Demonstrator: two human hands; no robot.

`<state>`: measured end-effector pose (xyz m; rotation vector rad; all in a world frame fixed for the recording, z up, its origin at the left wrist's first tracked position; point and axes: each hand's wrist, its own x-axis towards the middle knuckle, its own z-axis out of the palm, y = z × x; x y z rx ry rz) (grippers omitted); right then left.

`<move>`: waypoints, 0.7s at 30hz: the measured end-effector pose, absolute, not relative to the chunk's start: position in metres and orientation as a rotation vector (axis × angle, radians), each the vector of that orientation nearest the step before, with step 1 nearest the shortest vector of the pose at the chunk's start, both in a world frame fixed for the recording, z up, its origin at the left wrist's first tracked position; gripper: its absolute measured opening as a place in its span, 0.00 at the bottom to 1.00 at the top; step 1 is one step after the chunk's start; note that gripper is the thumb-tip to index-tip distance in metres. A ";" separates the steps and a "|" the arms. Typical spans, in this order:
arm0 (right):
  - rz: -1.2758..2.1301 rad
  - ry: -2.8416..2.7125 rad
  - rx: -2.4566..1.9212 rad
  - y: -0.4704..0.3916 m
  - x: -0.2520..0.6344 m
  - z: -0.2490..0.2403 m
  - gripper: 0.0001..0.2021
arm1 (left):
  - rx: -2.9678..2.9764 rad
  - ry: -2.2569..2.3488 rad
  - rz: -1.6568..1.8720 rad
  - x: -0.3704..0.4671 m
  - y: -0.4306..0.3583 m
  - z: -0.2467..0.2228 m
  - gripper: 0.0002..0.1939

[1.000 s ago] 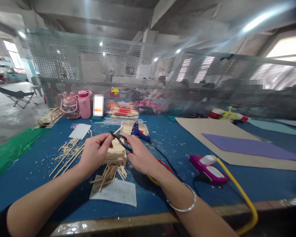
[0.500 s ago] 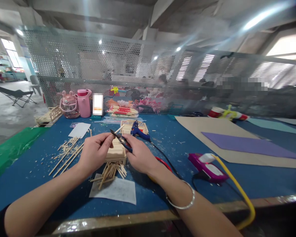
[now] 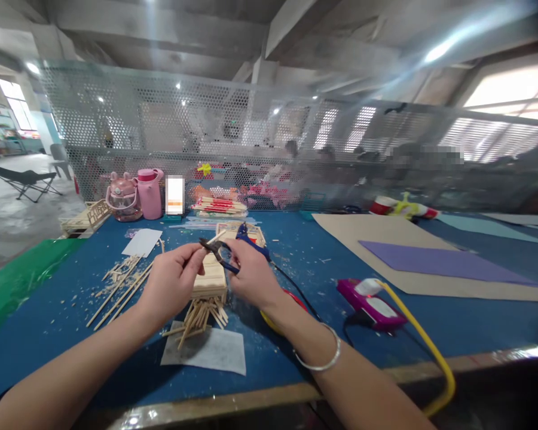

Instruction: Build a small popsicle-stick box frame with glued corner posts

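My right hand (image 3: 253, 269) grips the blue handles of dark-jawed pliers (image 3: 224, 257), whose jaws point left. The fingers of my left hand (image 3: 173, 278) pinch a thin wooden stick (image 3: 217, 237) beside the jaws. Below and between my hands sits a small structure of pale wooden sticks (image 3: 210, 280). Short loose sticks (image 3: 201, 316) lie in a pile in front of it, partly on a white sheet (image 3: 219, 352). Behind the structure, a blue glue gun (image 3: 252, 243) rests by a wooden frame (image 3: 222, 227).
Long sticks (image 3: 121, 292) and wood scraps lie at the left, near a white paper (image 3: 142, 242). Pink bottles (image 3: 149, 197) stand at the back. To the right are a magenta power strip (image 3: 372, 306) with a yellow cable and a purple sheet (image 3: 439, 263).
The pliers' handles have spread apart, with a gap now showing between them. My hands stay close together around the stick, and the whole view has shifted slightly.
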<state>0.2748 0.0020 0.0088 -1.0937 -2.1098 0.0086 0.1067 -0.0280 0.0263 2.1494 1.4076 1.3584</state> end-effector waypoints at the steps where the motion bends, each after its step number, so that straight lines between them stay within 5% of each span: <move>1: 0.171 -2.137 -1.033 0.002 0.278 0.011 0.15 | 2.222 1.369 1.351 0.105 -0.028 0.027 0.17; 6: 0.789 -2.087 -1.032 0.006 0.305 0.033 0.11 | 2.511 1.185 1.294 0.095 -0.028 0.025 0.14; 12: 0.349 -2.187 -1.643 -0.005 0.342 0.050 0.18 | 2.834 1.150 1.273 0.078 -0.018 0.008 0.17; 21: -0.017 -2.139 -2.385 0.002 0.353 -0.012 0.29 | 2.885 1.294 1.215 0.074 -0.005 -0.013 0.24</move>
